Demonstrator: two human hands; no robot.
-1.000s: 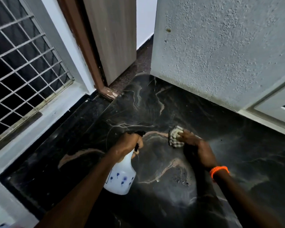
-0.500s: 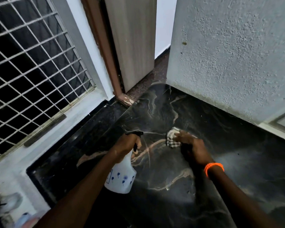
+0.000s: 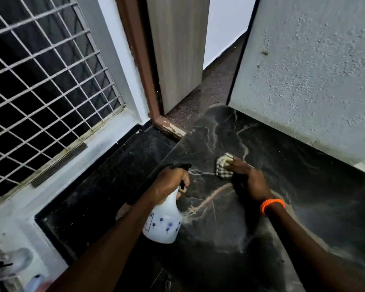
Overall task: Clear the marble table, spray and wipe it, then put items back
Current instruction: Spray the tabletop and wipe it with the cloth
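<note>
Marble table (image 3: 303,186) — spray bottle (image 3: 162,224) label unreadable — checked cloth (image 3: 222,165) under right hand (image 3: 249,180)

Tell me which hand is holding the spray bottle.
The left hand grips the white spray bottle by its trigger neck. The right hand, the one with the orange wristband, presses the checked cloth instead.

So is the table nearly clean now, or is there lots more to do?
About halfway. Done: the marble table has nothing standing on it where the view reaches. In hand: the left hand grips the spray bottle while the right hand presses a checked cloth to the stone. Left: the rest of the wiping, then putting the items back.
</note>
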